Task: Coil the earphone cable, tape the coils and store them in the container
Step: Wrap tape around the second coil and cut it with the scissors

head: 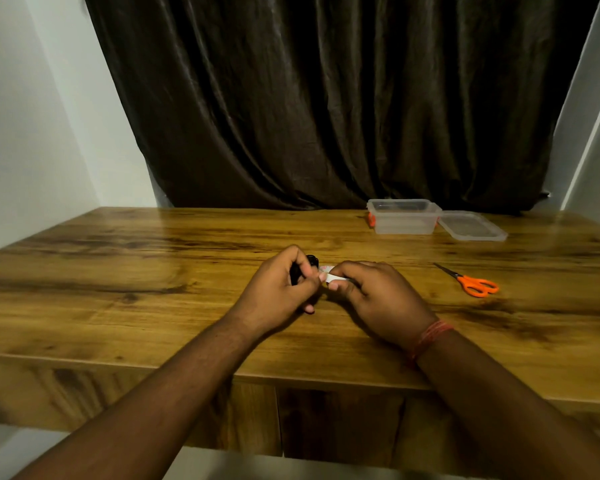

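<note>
My left hand (284, 282) grips a small black bundle of coiled earphone cable (300, 268) just above the middle of the wooden table (118, 289). Most of the bundle is hidden inside the fist. My right hand (371, 296) pinches a white roll of tape (333, 276), held right against the left hand's fingertips. A short white strip runs from the roll toward the coil. The clear plastic container (404, 218) stands open at the back right of the table, well beyond both hands.
The container's clear lid (473, 226) lies flat beside it on the right. Orange-handled scissors (471, 282) lie to the right of my right hand. A dark curtain (326, 98) hangs behind the table, and the table's front edge runs under my forearms.
</note>
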`<state>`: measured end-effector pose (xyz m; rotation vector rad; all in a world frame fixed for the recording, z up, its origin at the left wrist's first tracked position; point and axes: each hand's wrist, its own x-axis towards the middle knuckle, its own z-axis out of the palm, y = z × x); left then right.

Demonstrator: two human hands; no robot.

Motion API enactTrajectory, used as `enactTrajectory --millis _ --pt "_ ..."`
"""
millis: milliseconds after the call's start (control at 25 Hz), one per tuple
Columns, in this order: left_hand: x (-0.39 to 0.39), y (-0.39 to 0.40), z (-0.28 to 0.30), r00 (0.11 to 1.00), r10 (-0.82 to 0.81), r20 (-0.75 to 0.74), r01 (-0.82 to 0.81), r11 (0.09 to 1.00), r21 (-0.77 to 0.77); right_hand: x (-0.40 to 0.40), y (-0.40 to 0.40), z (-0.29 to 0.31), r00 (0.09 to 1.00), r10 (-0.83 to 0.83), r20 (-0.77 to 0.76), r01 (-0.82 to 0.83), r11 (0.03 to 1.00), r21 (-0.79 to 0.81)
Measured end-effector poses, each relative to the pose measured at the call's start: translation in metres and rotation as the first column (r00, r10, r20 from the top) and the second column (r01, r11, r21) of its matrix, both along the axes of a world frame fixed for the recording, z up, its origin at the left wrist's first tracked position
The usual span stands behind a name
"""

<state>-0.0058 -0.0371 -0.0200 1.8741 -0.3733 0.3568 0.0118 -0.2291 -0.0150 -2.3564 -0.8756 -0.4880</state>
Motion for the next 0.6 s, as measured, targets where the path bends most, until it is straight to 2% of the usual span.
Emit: enactTrajectory --millis 160,440,600 --pt "0.0018 0.0 -0.0007 0.999 -0.044 0.007 0.044 0.999 -0.015 0.0002 0.0002 0.0001 1.0 -0.009 0.018 0.009 1.0 0.011" --pt "0.0033 0.0004 -0.0011 0.985 0.062 0.158 -0.086 0.985 0.151 0.0008 0.0006 -0.0009 0.997 -0.045 0.055 0.045 0.999 0.005" --pt "0.0045 0.0014 -0.0009 1.0 -0.015 0.004 0.015 1.0 0.003 0.0002 0.001 -0.0003 0.998 -0.037 0.052 0.037 0.999 0.01"
